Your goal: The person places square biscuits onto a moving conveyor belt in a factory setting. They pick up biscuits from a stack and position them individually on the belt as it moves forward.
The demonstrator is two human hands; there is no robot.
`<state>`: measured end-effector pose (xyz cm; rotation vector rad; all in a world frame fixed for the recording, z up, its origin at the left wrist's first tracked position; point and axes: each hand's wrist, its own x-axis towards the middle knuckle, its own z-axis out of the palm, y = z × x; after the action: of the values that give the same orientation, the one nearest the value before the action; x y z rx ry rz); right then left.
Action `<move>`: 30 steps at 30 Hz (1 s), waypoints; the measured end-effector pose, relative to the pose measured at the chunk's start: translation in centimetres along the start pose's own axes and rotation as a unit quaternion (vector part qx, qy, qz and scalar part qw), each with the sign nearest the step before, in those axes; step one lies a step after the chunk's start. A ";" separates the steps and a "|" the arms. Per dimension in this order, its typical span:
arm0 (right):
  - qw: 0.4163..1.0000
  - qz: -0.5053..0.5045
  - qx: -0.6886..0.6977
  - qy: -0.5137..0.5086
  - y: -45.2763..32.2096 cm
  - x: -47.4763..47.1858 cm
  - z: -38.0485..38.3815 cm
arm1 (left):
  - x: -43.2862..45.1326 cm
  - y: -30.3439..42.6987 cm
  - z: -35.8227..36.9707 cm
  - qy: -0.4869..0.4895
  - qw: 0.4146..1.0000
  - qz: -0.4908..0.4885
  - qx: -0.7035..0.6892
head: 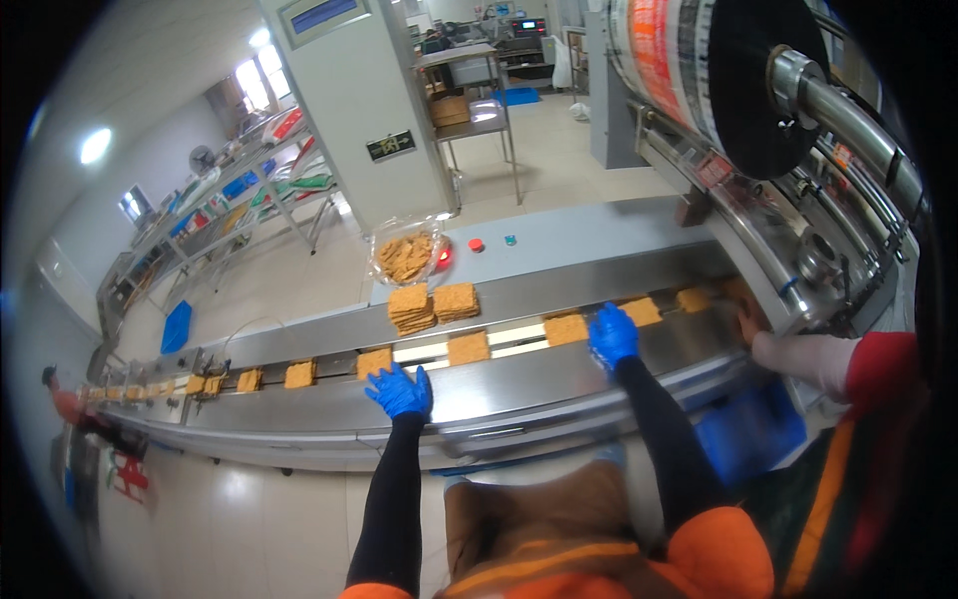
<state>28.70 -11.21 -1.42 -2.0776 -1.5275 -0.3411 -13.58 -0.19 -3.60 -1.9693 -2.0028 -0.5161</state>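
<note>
A line of square, golden-brown biscuit-like slabs lies spaced along the conveyor channel (516, 333) in front of me. My left hand (400, 391), in a blue glove, rests with fingers spread on the channel's near steel edge. Its fingertips are at a slab (374, 363); whether they touch it is unclear. Another slab (468, 349) lies between my hands. My right hand (615, 333), also blue-gloved, reaches over the channel between one slab (566, 329) and another slab (642, 311). Its palm side is hidden. Two stacks of slabs, a left stack (410, 308) and a right stack (456, 302), stand on the far ledge.
A clear bag of broken pieces (406, 256) sits behind the stacks, near a red button (475, 245). At right, a large printed film roll (666, 67) overhangs the machine. A co-worker's arm (801, 359) reaches to the channel there. Another person (67, 404) is far left.
</note>
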 end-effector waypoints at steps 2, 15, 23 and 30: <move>1.000 0.023 -0.009 0.016 1.2 -0.3 0.7 | 0.6 0.5 -2.1 -0.039 0.994 0.058 -0.081; 0.996 0.069 -0.061 0.006 1.2 -0.2 1.0 | 0.5 0.3 -2.9 0.063 0.983 0.095 -0.147; 0.999 0.012 -0.034 0.010 1.9 -0.6 1.6 | 0.4 1.0 -2.0 -0.036 0.998 -0.008 -0.055; 0.989 0.138 -0.029 -0.050 0.9 -0.1 1.1 | 0.5 0.3 -3.3 0.020 0.980 0.111 -0.163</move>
<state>29.43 -10.94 -2.64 -2.3470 -1.2725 -0.1805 -13.43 -1.17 -0.37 -2.3149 -1.7302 -0.8658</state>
